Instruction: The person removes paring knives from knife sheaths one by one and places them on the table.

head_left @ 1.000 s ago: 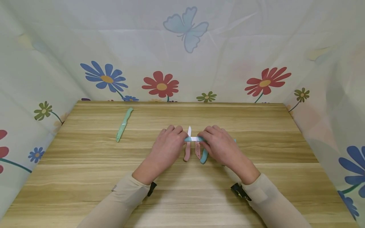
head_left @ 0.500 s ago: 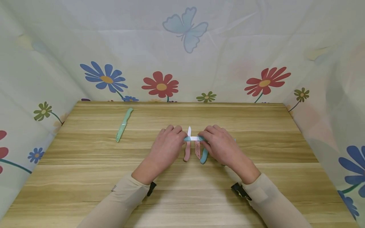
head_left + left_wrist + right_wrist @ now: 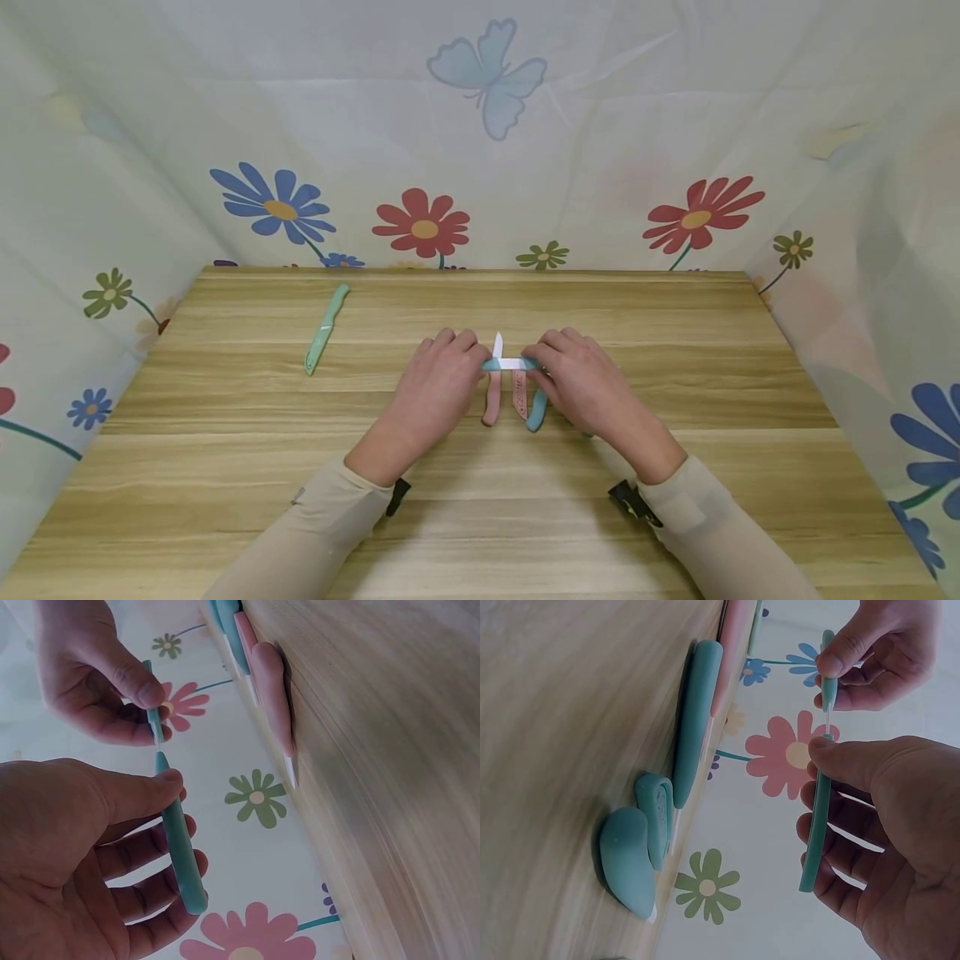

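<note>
In the head view a paring knife with a white blade (image 3: 512, 364) lies level between my two hands. My left hand (image 3: 441, 379) pinches its rounded teal handle (image 3: 180, 851). My right hand (image 3: 581, 375) pinches the flat teal sheath (image 3: 819, 825) at the blade's other end. White blade shows in the gap between handle and sheath. Below, on the table, lies a pink knife (image 3: 492, 400) with its white blade bare. Beside it are a pink sheath (image 3: 521, 396) with lettering and a blue-handled knife (image 3: 537, 411), partly hidden by my right hand.
A mint-green knife (image 3: 327, 329) in its sheath lies at the back left of the wooden table (image 3: 480, 533). In the right wrist view a teal sheath-like piece (image 3: 657, 817) and a rounded teal handle (image 3: 626, 859) lie on the table. A flowered cloth (image 3: 600, 167) encloses the table.
Both hands stay almost in place. A slightly longer stretch of white blade seems to show between them. The things on the table have not moved.
</note>
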The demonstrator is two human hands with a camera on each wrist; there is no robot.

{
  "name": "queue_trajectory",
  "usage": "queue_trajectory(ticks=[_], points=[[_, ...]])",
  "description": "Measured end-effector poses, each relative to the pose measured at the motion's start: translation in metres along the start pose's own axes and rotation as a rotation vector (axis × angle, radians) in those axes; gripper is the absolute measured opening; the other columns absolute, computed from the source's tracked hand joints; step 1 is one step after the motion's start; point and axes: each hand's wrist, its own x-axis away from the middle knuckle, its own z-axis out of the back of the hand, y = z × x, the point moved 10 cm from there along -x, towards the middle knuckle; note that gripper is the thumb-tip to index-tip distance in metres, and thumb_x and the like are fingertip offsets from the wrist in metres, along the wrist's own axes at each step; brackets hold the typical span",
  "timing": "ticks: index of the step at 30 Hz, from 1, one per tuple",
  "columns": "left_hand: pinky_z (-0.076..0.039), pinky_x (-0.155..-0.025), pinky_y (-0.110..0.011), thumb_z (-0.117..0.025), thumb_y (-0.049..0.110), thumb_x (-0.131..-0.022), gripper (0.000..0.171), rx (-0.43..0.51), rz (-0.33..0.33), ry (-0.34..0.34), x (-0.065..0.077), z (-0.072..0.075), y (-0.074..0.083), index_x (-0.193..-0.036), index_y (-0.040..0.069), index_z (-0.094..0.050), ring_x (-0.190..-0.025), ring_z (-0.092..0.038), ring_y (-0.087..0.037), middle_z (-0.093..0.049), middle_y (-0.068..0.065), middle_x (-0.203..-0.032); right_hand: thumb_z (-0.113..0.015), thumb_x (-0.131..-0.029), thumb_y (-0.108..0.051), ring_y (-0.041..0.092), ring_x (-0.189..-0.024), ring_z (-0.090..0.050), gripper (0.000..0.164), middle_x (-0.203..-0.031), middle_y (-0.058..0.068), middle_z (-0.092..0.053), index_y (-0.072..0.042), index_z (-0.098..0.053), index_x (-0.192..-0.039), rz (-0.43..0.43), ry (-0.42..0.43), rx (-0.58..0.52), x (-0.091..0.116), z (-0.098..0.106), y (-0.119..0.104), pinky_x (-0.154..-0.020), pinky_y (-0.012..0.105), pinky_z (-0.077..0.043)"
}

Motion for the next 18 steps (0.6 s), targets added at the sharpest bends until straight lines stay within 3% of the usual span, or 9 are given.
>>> queue_trajectory(ticks=[18], points=[[-0.051,-0.072,-0.037,-0.085,0.016,-0.093,0.02,-0.01,-0.002,0.009,-0.0003,0.0014,-0.0018,-0.11,0.009,-0.079,-0.087,-0.056,-0.024,-0.066,-0.003,-0.098,-0.084,-0.095,-0.017,0.023,-0.095,-0.062,0.027,-0.11,0.005,-0.071,-0.009,-0.077,-0.12,0.005,0.003,-0.004,0.0004,0.002,0.0011,-0.081,0.039,-0.055]])
